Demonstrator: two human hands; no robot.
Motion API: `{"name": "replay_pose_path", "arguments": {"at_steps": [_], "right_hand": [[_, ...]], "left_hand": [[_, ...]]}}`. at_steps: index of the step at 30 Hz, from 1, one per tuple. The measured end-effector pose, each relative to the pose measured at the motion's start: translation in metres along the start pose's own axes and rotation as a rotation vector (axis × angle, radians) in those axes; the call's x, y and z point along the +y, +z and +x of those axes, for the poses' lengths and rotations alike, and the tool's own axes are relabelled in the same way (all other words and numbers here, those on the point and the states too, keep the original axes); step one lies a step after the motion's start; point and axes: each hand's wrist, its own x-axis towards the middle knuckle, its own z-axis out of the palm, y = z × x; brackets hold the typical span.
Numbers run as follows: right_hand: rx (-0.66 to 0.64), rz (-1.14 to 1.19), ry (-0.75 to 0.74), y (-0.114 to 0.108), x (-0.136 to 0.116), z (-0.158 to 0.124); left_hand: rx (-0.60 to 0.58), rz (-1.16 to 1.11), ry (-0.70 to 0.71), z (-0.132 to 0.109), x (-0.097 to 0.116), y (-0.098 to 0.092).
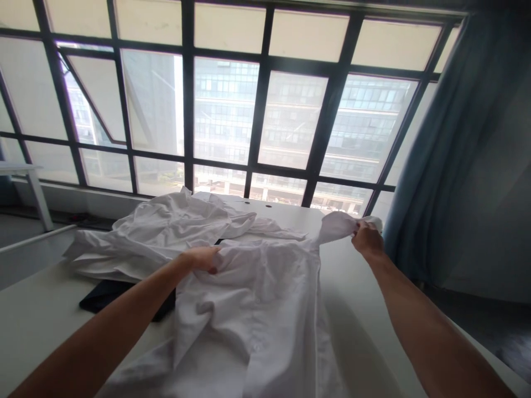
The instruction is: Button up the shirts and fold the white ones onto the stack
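A white shirt [253, 309] lies spread toward me over the table, wrinkled across its middle. At its upper left part, my left hand [203, 258] has its fingers closed on the cloth. Out to the right, my right hand [368, 239] grips the shirt's sleeve [338, 226] near its end and holds it raised off the tabletop. Behind and left of the shirt is a heap of more white cloth [174, 221]. A dark folded cloth [108, 293] lies partly under that heap and behind my left forearm.
The white table [352, 309] reaches back toward a large dark-framed window [224, 110]. On the right hangs a blue-grey curtain [431, 182]. At the far left stands another white table [35, 190], with a low white panel [33, 249] in front of it.
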Motion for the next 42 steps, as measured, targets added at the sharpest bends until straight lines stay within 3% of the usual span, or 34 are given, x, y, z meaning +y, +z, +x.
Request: {"name": "replay_pose_path", "arguments": {"at_steps": [2,4,8,11,12,14,18,21,24,26,30,32,34,39,42], "right_hand": [[-0.109,0.008,0.107,0.008,0.0,0.002],[-0.223,0.034,0.061,0.02,-0.009,-0.011],[-0.352,0.175,-0.308,0.048,-0.043,-0.067],[-0.516,0.333,-0.714,0.059,-0.057,-0.11],[-0.586,0.352,-0.783,0.061,-0.058,-0.121],[-0.702,0.332,-0.787,0.058,-0.051,-0.134],[-0.828,0.289,-0.751,0.039,-0.029,-0.139],[-0.891,0.281,-0.776,0.017,-0.021,-0.139],[-0.892,0.213,-0.806,0.001,-0.034,-0.144],[-0.861,0.153,-0.799,-0.003,-0.055,-0.148],[-0.61,0.183,-0.747,0.004,-0.114,-0.155],[-0.51,0.205,-0.758,0.011,-0.139,-0.157],[-0.488,0.196,-0.825,0.017,-0.156,-0.157],[-0.599,0.097,-0.966,0.026,-0.162,-0.149],[-0.571,0.161,-0.99,0.028,-0.16,-0.147]], "left_hand": [[0.07,0.034,-0.018,0.012,0.004,0.01],[0.114,0.065,-0.027,0.022,0.007,0.018],[0.201,0.147,-0.016,0.033,0.006,0.025],[0.262,0.223,-0.031,0.029,0.009,0.02],[0.274,0.232,-0.033,0.025,0.013,0.018],[0.275,0.21,0.008,0.01,0.023,0.019],[0.059,0.079,0.238,-0.039,0.042,0.035],[-0.113,-0.014,0.316,-0.076,0.041,0.044],[-0.187,-0.069,0.337,-0.094,0.037,0.033],[-0.176,-0.098,0.324,-0.092,0.042,0.019],[0.04,-0.069,0.189,-0.06,0.079,0.004],[0.109,-0.034,0.167,-0.041,0.101,0.008],[0.134,-0.031,0.158,-0.023,0.118,0.016],[0.13,-0.091,0.12,0.007,0.134,0.03],[0.053,-0.142,0.077,0.019,0.136,0.031]]}}
